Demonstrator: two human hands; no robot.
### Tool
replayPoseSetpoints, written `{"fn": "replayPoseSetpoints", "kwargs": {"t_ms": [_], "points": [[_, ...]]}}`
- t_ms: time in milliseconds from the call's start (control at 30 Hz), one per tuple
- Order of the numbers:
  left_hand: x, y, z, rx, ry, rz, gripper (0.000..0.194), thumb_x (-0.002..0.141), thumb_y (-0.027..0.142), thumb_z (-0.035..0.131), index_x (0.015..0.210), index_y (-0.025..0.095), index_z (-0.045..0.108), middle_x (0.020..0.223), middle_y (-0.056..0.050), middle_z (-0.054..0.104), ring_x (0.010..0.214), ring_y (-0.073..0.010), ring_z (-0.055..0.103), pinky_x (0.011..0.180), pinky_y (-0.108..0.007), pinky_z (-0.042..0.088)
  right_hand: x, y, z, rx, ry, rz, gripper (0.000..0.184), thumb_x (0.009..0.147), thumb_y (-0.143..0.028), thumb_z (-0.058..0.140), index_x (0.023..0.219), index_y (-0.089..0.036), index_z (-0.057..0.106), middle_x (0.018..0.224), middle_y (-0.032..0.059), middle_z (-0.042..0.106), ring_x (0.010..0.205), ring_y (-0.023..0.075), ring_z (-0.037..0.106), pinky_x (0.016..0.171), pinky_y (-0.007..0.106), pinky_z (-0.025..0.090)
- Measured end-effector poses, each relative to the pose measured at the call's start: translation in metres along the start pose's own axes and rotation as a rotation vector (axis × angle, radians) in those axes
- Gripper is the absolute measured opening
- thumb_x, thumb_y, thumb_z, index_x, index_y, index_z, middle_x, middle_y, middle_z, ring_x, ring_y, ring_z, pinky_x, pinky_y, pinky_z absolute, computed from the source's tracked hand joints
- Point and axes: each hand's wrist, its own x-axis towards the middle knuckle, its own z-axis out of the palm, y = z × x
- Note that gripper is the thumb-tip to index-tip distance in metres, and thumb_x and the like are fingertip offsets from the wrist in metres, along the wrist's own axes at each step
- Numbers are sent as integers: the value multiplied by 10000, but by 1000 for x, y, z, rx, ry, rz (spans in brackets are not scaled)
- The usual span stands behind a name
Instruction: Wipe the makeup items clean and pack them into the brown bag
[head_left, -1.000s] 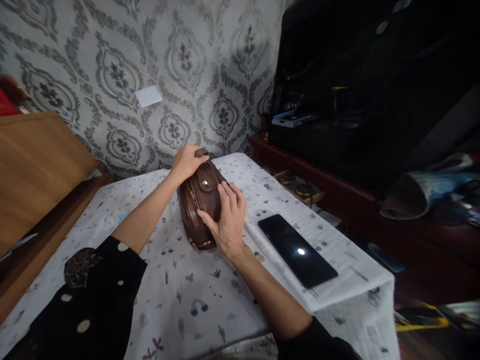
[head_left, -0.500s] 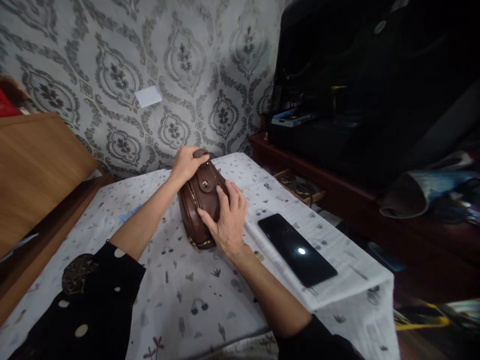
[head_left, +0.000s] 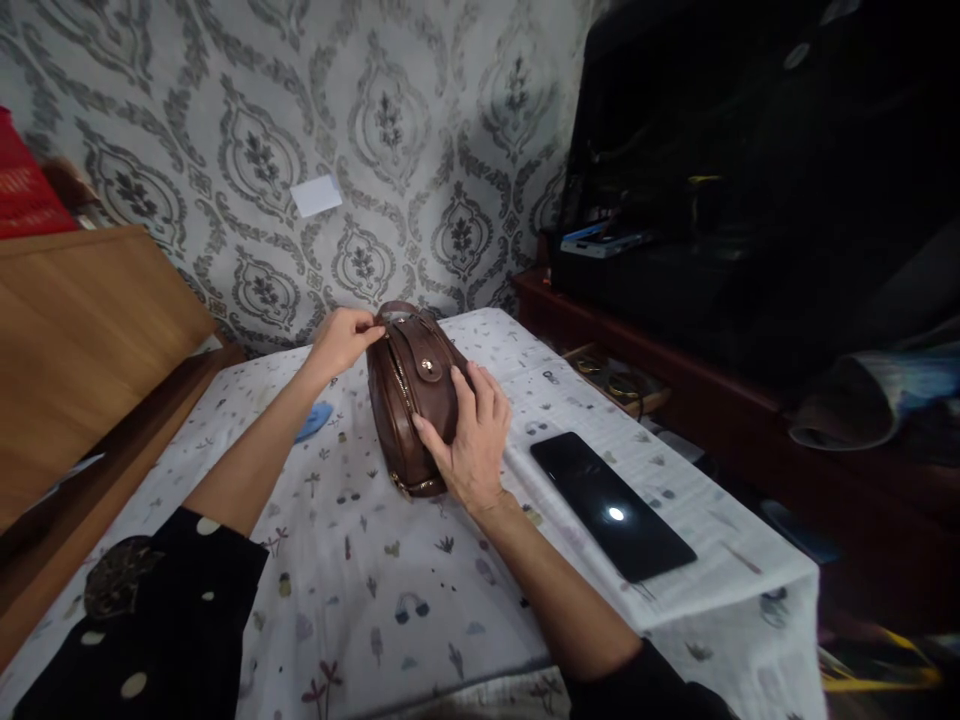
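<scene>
A brown leather handbag (head_left: 427, 410) with gold zippers and a gold clasp stands on a patterned white cloth (head_left: 390, 640). At its far left end my left hand (head_left: 341, 343) pinches thumb and forefinger at the end of the left zipper (head_left: 401, 375); the pull itself is hidden by the fingers. My right hand (head_left: 476, 440) grips the near right part of the bag, thumb across the top and fingers along the right side. The bag's handle (head_left: 397, 307) stands up beyond my left fingertips.
A black smartphone (head_left: 611, 505) lies right of the bag, reflecting a light. Left of the bag is a small blue object (head_left: 313, 422), partly behind my left forearm. A wooden panel (head_left: 97, 340) borders the left; a television (head_left: 750, 200) stands on a dark red cabinet (head_left: 540, 295) at right.
My left hand has left the bag's handle and moved left to the zipper's far end. More of the blue object shows. My right hand keeps its place on the bag; the view has shifted slightly.
</scene>
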Motion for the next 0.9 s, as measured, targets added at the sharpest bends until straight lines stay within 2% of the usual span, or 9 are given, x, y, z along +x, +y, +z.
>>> {"fn": "replayPoseSetpoints", "kwargs": {"t_ms": [100, 200, 467, 533, 600, 700, 800, 900], "points": [[-4, 5, 3, 13, 42, -11, 252, 749, 383, 580, 575, 209, 523, 545, 25, 455, 593, -160, 429, 620, -310, 289, 0, 0, 0, 8, 7, -12, 619, 955, -565, 513, 1420, -159, 472, 1444, 203, 504, 1340, 348, 443, 1094, 554, 385], [-9, 10, 4, 8, 54, -8, 242, 747, 361, 583, 571, 207, 519, 549, 24, 463, 604, -164, 443, 621, -309, 293, 0, 1, 0, 10, -5, -7, 606, 944, -560, 533, 1421, -192, 468, 1452, 189, 497, 1343, 352, 444, 1091, 563, 388], [-18, 16, -2, -34, -23, 32, 250, 787, 361, 585, 606, 202, 518, 628, 7, 538, 638, -167, 488, 633, -297, 358, -1, 0, 0, 20, -22, 15, 600, 938, -542, 552, 1425, -203, 462, 1473, 191, 467, 1375, 352, 422, 1108, 571, 372], [-15, 19, 1, -24, -32, 35, 186, 790, 339, 599, 673, 200, 557, 678, -7, 572, 666, -182, 520, 656, -305, 379, -2, 0, 0, 22, -17, 15, 596, 942, -536, 552, 1427, -203, 462, 1476, 194, 458, 1378, 353, 417, 1109, 578, 369], [-10, 24, 6, -49, -38, 61, 135, 781, 311, 621, 850, 196, 628, 793, -22, 630, 740, -200, 569, 702, -309, 407, -3, -1, -1, 29, -12, 14, 587, 954, -523, 534, 1434, -193, 457, 1480, 201, 446, 1381, 358, 408, 1104, 587, 374], [-2, 35, 18, -88, -77, 119, 311, 767, 315, 665, 1057, 203, 657, 921, -32, 675, 826, -211, 604, 756, -309, 430, -4, -1, -1, 54, -13, 17, 507, 1005, -416, 443, 1444, -164, 435, 1495, 210, 428, 1404, 351, 381, 1107, 591, 375], [3, 47, 29, -22, -95, 154, 191, 780, 325, 664, 926, 205, 696, 810, -14, 664, 771, -209, 588, 729, -306, 416, -5, -1, -1, 82, 7, 31, 428, 1011, -311, 397, 1406, -152, 443, 1482, 207, 445, 1410, 329, 387, 1115, 589, 374], [7, 55, 36, 71, -30, 141, 111, 798, 303, 642, 748, 209, 672, 694, -5, 606, 710, -202, 546, 680, -305, 372, -5, -2, 0, 90, 27, 33, 377, 999, -302, 430, 1336, -140, 481, 1461, 216, 470, 1390, 326, 413, 1101, 584, 392]]}}
